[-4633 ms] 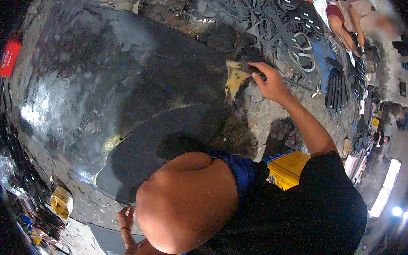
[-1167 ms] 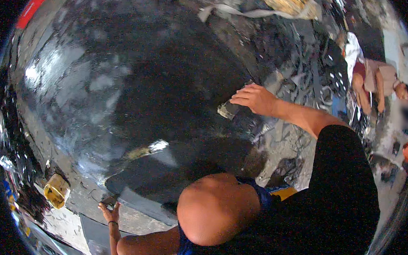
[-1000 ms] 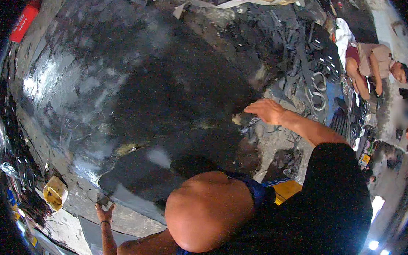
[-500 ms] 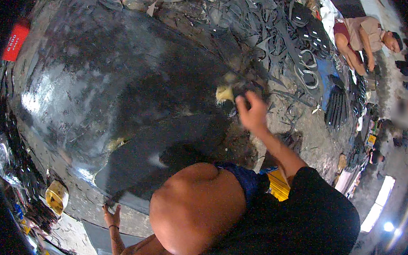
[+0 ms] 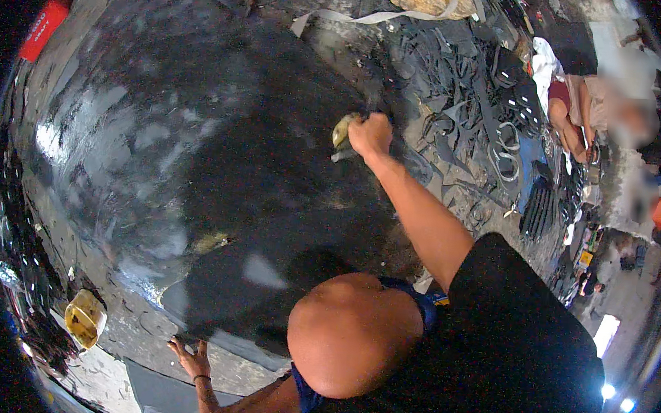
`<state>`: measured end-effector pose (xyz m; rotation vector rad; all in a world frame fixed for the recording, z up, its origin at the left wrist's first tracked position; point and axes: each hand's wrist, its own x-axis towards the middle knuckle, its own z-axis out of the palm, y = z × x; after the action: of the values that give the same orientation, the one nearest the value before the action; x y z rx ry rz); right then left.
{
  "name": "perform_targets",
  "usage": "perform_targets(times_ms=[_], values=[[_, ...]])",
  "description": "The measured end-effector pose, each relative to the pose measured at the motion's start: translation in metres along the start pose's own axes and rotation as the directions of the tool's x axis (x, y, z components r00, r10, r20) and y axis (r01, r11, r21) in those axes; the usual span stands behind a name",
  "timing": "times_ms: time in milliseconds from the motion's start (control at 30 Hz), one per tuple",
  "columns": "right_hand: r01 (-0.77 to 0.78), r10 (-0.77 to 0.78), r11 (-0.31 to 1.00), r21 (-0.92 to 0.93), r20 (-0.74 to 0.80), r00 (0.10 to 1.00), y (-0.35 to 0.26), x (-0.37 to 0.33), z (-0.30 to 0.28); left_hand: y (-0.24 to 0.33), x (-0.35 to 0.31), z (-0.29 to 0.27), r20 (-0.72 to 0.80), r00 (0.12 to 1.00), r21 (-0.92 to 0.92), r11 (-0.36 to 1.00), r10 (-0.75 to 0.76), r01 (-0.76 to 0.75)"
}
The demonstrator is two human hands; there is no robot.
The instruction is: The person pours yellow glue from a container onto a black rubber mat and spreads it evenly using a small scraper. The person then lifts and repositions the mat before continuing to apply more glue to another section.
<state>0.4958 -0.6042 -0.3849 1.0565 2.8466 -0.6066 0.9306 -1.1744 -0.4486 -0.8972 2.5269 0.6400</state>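
In the head view, the right arm stretches straight out and up across the work, elbow nearly locked, and the right hand (image 5: 369, 134) is clenched knuckles-up around a small yellowish pad (image 5: 342, 132) whose edge shows at the left of the fist. The pad is pressed to the far right part of a big black rubber sheet (image 5: 220, 171), which bulges like a dome, smooth and glossy, with pale streaks and bright glare on its left side. The left arm reaches down along the lower edge; the left hand (image 5: 190, 358) lies with fingers spread on the sheet's near rim, its grip released, pressing flat and not closed on anything. A yellow container (image 5: 85, 318) sits on the grey floor just left of that hand. Beyond the sheet, cut black rubber strips and rings (image 5: 492, 118) lie in a tangled heap. Another person (image 5: 597, 108) sits at the upper right.
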Motion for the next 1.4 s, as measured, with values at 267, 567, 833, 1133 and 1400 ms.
perform_targets(times_ms=[267,567,833,1133,1400], values=[[0.313,-0.301,0.946,-0.089,0.126,0.945,-0.117,0.048,0.025,0.040,-0.011,-0.009,0.017,0.994,-0.077,0.991,-0.106,0.107],[0.996,-0.853,0.048,-0.070,0.515,0.078,-0.148,0.053,0.025,0.017,-0.005,-0.002,0.024,1.000,-0.071,0.997,0.017,-0.015],[0.999,-0.821,-0.045,0.014,0.570,-0.045,0.067,0.011,-0.038,0.028,-0.008,-0.016,0.085,0.992,-0.174,0.979,-0.090,0.103],[0.737,-0.730,0.675,-0.032,0.113,0.674,0.140,-0.040,-0.084,0.041,0.002,-0.029,0.120,0.990,0.081,0.995,-0.070,0.061],[0.656,-0.682,0.706,0.268,0.506,0.527,0.195,-0.137,-0.083,0.027,-0.022,-0.014,-0.052,0.997,-0.041,0.998,0.049,-0.051]])
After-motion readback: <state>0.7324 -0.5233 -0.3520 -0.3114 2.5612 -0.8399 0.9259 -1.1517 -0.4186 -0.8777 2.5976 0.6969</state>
